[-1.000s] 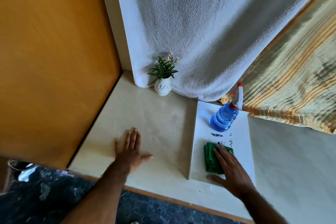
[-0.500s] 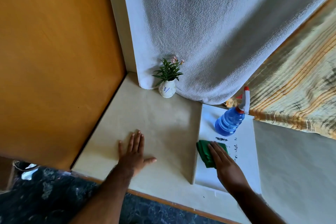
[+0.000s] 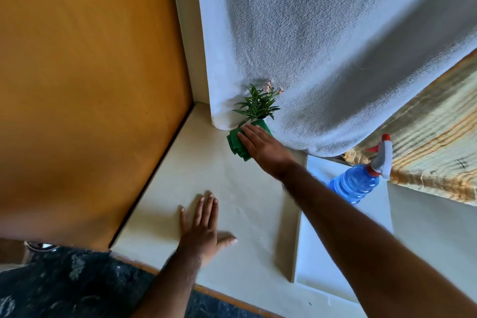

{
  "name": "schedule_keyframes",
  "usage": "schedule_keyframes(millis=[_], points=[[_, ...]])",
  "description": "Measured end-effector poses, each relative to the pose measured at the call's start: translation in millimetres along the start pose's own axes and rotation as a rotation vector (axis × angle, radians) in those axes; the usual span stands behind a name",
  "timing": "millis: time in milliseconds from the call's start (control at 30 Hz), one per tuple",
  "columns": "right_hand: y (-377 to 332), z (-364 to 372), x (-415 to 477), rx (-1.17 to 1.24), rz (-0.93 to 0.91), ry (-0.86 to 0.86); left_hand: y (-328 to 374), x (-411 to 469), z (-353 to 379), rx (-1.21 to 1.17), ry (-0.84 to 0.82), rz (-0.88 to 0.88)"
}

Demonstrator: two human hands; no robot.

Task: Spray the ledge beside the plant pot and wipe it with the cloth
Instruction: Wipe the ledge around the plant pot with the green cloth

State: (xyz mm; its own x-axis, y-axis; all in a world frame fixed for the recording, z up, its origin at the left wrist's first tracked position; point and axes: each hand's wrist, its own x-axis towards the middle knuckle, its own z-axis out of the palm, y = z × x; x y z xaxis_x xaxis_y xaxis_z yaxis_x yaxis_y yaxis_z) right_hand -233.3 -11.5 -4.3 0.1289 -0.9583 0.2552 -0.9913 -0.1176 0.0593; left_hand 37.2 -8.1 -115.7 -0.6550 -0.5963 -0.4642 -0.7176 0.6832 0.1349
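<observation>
Two hands (image 3: 201, 224) at work on the cream ledge (image 3: 196, 178), taken from left to right. Far left: orange wall panel (image 3: 90, 85), meeting the ledge along a dark seam. Next, left hand, flat and spread, palm down near the front edge, bracing, holding nothing. Further in, green cloth (image 3: 236, 143) bunched under the right hand (image 3: 263, 147), fingers (image 3: 249, 131) laid flat and pressing it to the ledge, right against the base of the plant pot (image 3: 258, 108); pot itself mostly hidden behind cloth and fingers, only leaves and pink flowers showing. Behind: white towelling curtain (image 3: 322, 46) hanging down to the ledge. Right of the forearm: blue spray bottle (image 3: 355, 184) with red and grey trigger, standing on a white board (image 3: 333, 266), untouched, well apart from the cloth.

Handling, as a judgement: cloth soft, light, limp, prone to folding over itself; best driven by a flat palm on top rather than a pinch. Pot likely small, light and breakable, easy to tip with a sideways shove; wiping beside it calls for gentle strokes.

Against half a second ago: cloth and right hand gone from the white board near the bottle, across the ledge to the pot in the corner; arm now far extended; left hand unmoved; bottle in the same place
</observation>
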Motion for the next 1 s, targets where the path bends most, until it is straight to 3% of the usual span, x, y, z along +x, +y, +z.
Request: schedule_keyframes(millis=[200,467,733,1000], points=[[25.5,22.5,15.2,-0.021,-0.146,-0.062,-1.7,3.0,2.9,0.015,0.049,0.012],[23.8,50.2,-4.4,0.096,-0.098,-0.254,2.0,-7.5,-4.6,0.021,0.183,0.052],[26.0,26.3,15.4,0.107,-0.208,-0.016,-1.4,-0.5,-0.5,0.015,0.087,0.029],[41.8,48.1,14.0,0.125,-0.211,-0.183,-1.9,1.3,2.9,0.010,0.104,0.037]])
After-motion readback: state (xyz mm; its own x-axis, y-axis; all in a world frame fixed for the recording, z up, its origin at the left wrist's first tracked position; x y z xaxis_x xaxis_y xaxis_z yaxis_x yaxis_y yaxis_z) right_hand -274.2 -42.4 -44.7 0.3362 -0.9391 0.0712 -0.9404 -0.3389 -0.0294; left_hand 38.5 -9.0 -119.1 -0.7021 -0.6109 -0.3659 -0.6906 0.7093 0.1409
